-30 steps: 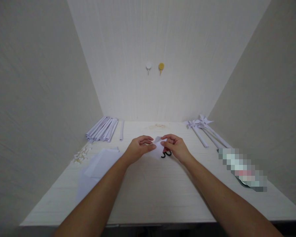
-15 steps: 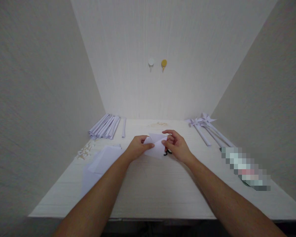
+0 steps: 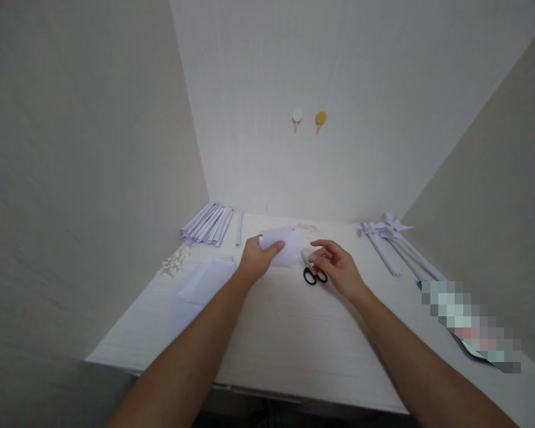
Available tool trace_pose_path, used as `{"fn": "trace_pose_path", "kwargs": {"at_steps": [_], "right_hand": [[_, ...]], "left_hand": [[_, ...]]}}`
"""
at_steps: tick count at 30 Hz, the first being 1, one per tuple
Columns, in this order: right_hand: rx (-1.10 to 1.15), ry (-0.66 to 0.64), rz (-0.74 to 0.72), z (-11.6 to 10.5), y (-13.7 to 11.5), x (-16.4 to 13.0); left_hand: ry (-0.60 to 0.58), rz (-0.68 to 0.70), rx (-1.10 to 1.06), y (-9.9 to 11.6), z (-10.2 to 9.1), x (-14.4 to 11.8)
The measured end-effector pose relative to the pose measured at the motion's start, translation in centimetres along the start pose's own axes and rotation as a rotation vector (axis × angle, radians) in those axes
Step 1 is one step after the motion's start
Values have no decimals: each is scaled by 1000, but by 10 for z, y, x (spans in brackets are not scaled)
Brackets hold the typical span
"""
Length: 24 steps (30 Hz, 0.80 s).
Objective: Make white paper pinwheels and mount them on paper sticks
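Observation:
My left hand [image 3: 256, 260] pinches a folded sheet of white paper [image 3: 289, 249] at its left side, thumb on top, above the table. To the right of that sheet, my right hand [image 3: 341, 270] is off the paper, its fingers loosely curved and apart with nothing visible between them. A pair of scissors [image 3: 309, 283] with black handles lies just beneath my right fingertips, partly covered by them; whether they touch it is unclear. Loose white sheets [image 3: 207, 282] lie to the left, beside my left forearm.
Rolled paper tubes [image 3: 208, 224] are stacked at the back left, with a single tube [image 3: 239, 229] beside them. Small pale pieces [image 3: 175, 261] lie near the left wall. Paper flowers on tube stems [image 3: 384, 255] and a blurred-out package [image 3: 466, 327] lie right. Two hooks [image 3: 321, 117] hang behind.
My right hand has let go of the folded paper and moved right over the scissors, now more visible. The left hand keeps the sheet. The view has shifted and tilted.

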State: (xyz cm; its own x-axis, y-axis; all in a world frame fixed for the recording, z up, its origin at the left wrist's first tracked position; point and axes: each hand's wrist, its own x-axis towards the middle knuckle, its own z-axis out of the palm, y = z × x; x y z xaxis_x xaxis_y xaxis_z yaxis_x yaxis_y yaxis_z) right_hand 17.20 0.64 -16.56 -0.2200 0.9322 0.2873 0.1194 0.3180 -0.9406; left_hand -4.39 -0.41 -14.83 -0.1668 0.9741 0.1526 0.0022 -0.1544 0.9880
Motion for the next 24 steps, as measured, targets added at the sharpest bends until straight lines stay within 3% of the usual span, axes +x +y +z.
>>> {"fn": "trace_pose_path", "kwargs": {"at_steps": [4,8,12,17,20,24], "right_hand": [[-173,16,-28,15,3,4],[-382,-113,-85,53,-9,26],[-530,-302,-129,119,-28,66],[-674,-549,-180,218,-44,105],[-793,-632,-202,264,-47,116],[-970,-693,-207,300,-48,119]], "left_hand": [[167,73,-6,11,-12,3],[353,153,51,31,-48,-2],[550,194,197,42,-110,-14],[794,242,391,27,-180,-32],[868,263,433,10,-196,-41],[881,266,416,-4,-198,-45]]}}
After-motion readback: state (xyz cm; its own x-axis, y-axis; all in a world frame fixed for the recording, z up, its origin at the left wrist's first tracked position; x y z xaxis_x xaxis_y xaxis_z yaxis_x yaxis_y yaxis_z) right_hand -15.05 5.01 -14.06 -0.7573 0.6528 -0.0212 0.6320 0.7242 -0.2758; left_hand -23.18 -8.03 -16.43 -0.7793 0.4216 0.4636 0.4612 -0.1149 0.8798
